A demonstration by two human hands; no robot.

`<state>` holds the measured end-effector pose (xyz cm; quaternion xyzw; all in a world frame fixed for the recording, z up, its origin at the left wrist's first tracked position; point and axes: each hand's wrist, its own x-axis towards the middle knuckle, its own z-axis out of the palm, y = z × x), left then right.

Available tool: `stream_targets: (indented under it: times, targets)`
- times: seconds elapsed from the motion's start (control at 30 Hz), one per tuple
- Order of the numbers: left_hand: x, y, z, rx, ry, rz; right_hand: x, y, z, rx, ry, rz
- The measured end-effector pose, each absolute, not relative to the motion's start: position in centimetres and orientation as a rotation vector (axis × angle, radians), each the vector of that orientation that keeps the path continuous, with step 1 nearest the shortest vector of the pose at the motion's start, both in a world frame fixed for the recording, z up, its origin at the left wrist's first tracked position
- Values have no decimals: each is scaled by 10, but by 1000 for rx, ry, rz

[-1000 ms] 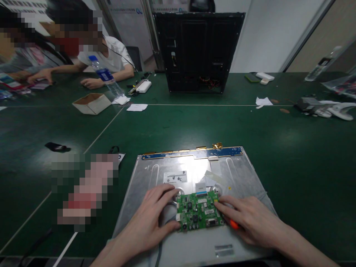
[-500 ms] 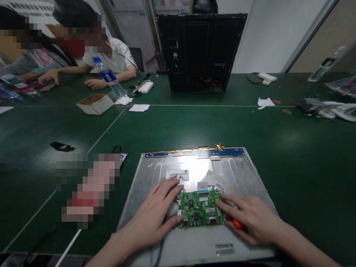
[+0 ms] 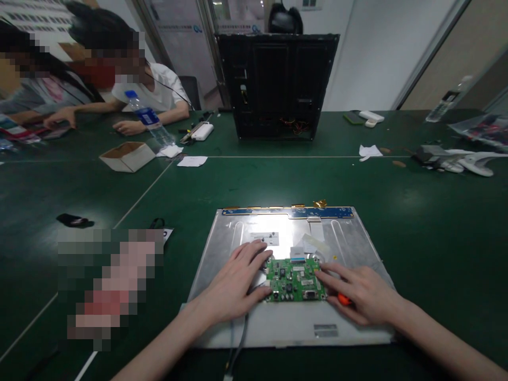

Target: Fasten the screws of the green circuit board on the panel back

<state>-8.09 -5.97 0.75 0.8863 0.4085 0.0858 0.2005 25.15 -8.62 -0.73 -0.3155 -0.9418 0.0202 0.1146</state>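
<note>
A green circuit board (image 3: pixel 296 279) lies on the back of a silver display panel (image 3: pixel 222 248), a ribbon cable (image 3: pixel 297 253) at its top edge. My left hand (image 3: pixel 240 278) is at the board's left side, thumb on the lower edge and fingertips by the upper corner. From the right, my right hand (image 3: pixel 363 291) has its fingertips against the board's other edge. An orange tool end (image 3: pixel 344 299) shows beneath that hand's fingers; the remainder is hidden. A dark cable (image 3: pixel 242 338) hangs past the panel's near edge.
A black monitor housing (image 3: pixel 280 84) stands upright at the back. Left of it are a water bottle (image 3: pixel 148 117) and a paper box (image 3: pixel 127 159). Two people sit at the far left. Paper scraps (image 3: pixel 370 152) and a grey-white object (image 3: pixel 448 159) lie on the right.
The display panel, with the board and both my hands on it, has slid a little away and to the right across the table. My view has shifted slightly; my hands keep the same hold.
</note>
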Motion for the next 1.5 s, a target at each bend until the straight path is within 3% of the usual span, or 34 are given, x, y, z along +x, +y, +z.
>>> stream_targets:
  times: [0.3,0.5,0.7,0.97,1.5]
  targets:
    - [-73,-41,8,2397,1203,223,258,-69,-4,-911,-2739,75]
    - [-70,-30,16,2353,1256,426,258,-54,46,-816,-2359,164]
    - [-63,3,10,2286,1380,606,242,-19,81,-745,-1525,857]
    - [-64,21,6,2246,1341,512,204,30,26,-950,-980,1730]
    - [-65,-2,9,2132,1064,462,199,24,-4,-891,-900,1697]
